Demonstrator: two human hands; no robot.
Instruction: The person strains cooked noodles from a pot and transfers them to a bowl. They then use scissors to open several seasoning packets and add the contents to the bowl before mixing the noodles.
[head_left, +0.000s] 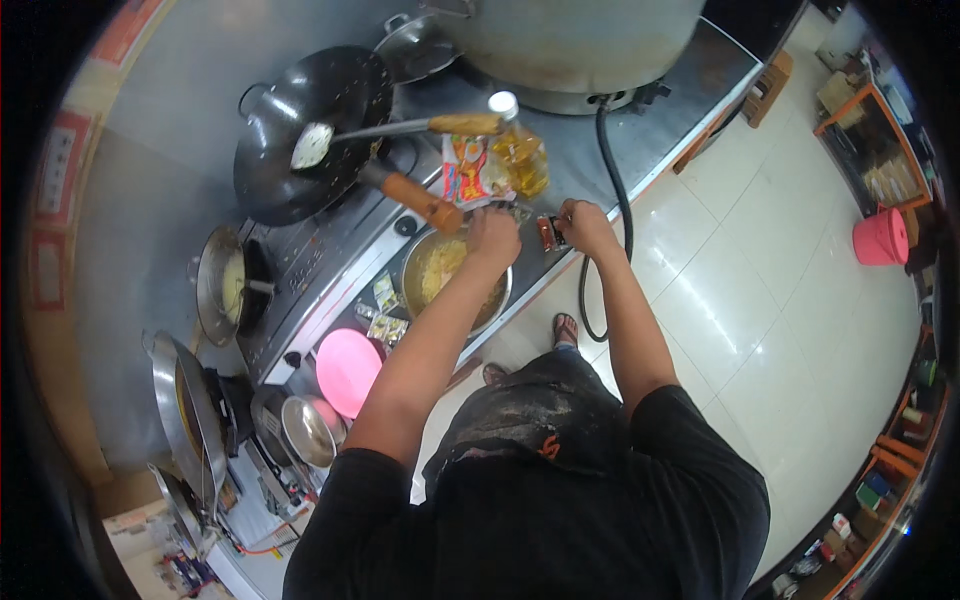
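My left hand (495, 238) is over the far right rim of a metal bowl (508, 289) that holds yellow noodles (444, 266); a clear, crinkled wrapper shows by its fingertips, and its hold is hidden. To the right, my right hand (589, 225) has its fingers pinched on a small dark sachet at the counter's edge. Beside it lies a red sachet (545, 233). A red and white noodle packet (466, 171) and a bottle of yellow oil (521, 161) stand or lie beyond my left hand. Opened small sachets (388, 328) lie left of the bowl.
A black wok (262, 180) with a wooden handle (420, 202) sits on the stove, a spatula (390, 129) across it. A large pot (570, 45) stands behind, with a black hose (616, 165) over the counter edge. A pink plate (349, 373) and metal bowl (311, 431) are at left.
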